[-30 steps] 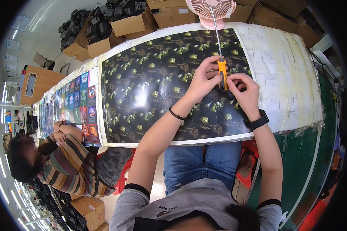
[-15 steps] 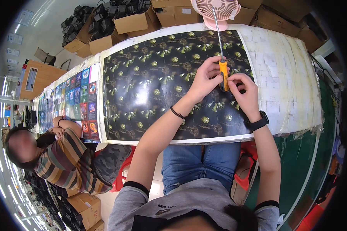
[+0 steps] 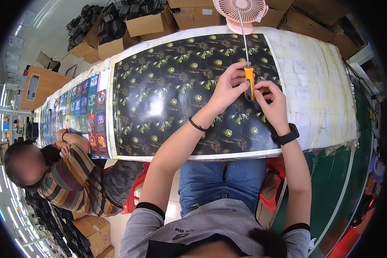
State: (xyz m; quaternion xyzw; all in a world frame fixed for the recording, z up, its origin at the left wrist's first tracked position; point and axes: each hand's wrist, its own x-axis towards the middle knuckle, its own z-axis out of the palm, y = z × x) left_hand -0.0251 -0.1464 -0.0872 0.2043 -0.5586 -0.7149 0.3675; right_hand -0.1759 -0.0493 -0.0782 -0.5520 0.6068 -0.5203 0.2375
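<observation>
Over the dark patterned sheet (image 3: 159, 92), a screwdriver (image 3: 249, 77) with an orange and black handle and a long thin metal shaft points away from me. Its shaft tip overlaps the pink fan in the picture; whether they touch I cannot tell. My left hand (image 3: 232, 86) is closed on the handle from the left, thumb against its side. From the right, my right hand (image 3: 271, 101) pinches the lower part of the handle between thumb and fingertips, the other fingers curled. A black band is on my left wrist and a black watch on my right.
A small pink fan (image 3: 241, 13) stands at the table's far edge. Cardboard boxes (image 3: 152, 23), some full of black devices, line the back. Colourful printed cards (image 3: 84, 103) lie to the left, where another person (image 3: 81, 176) sits with an arm on the table.
The screwdriver's handle has turned slightly about its length, showing more of its black side. Both hands stay on it in nearly the same place. The other person's head has shifted a little.
</observation>
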